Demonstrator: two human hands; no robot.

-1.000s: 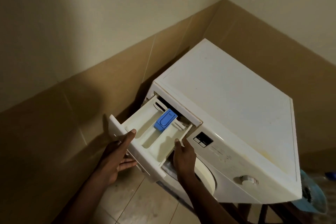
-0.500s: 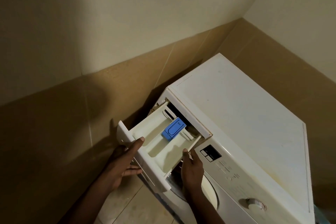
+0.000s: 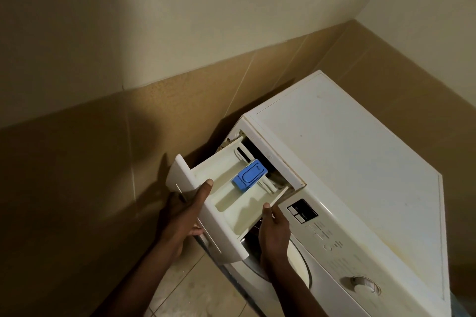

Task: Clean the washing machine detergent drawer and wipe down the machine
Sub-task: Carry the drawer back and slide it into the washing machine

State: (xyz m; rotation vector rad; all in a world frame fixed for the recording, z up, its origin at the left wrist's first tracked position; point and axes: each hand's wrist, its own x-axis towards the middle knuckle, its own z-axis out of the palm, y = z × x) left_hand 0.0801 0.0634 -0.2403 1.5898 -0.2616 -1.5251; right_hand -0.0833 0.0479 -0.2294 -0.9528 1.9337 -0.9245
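A white washing machine [image 3: 355, 167] stands in the room's corner. Its detergent drawer [image 3: 231, 203] is pulled far out of the slot at the machine's top left, with a blue insert [image 3: 249, 174] lying in the rear compartment. My left hand [image 3: 180, 216] grips the drawer's front panel, thumb over the top edge and fingers underneath. My right hand [image 3: 274, 233] holds the drawer's right side wall, thumb pressed against it, with the fingers hidden below.
A tiled wall runs close along the machine's left side, beige below and cream above. The control panel display [image 3: 302, 211] and a round dial [image 3: 364, 287] sit right of the drawer. The door's rim [image 3: 298, 260] shows under my right hand. Tiled floor [image 3: 190, 288] lies below.
The view has shifted so the machine sits lower and further right. The drawer has come a little further out of its slot, with both hands holding it as before.
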